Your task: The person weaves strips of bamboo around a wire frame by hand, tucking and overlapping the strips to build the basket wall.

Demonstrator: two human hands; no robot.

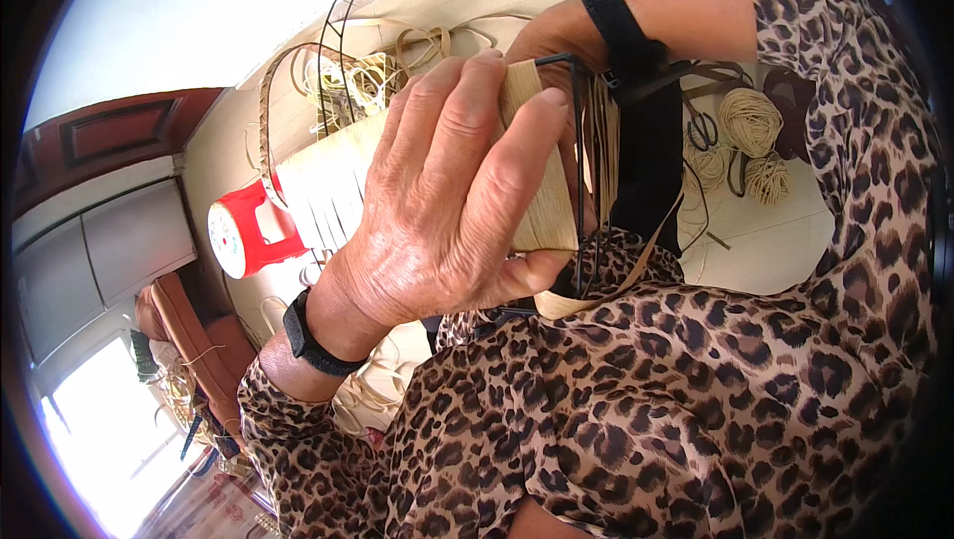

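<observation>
Your left hand (447,191) wraps around the pale woven strip panel (338,176), fingers curled shut over its right end, thumb pressing near the black wire frame (578,171). Keep that grip firm and the strips flat against the wire. Your right hand (547,42) sits behind the panel, probably pinching the frame, though its fingers are hidden.

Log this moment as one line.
left hand: grips woven strip panel | right hand: behind wire frame, grip unclear | scissors on floor
</observation>
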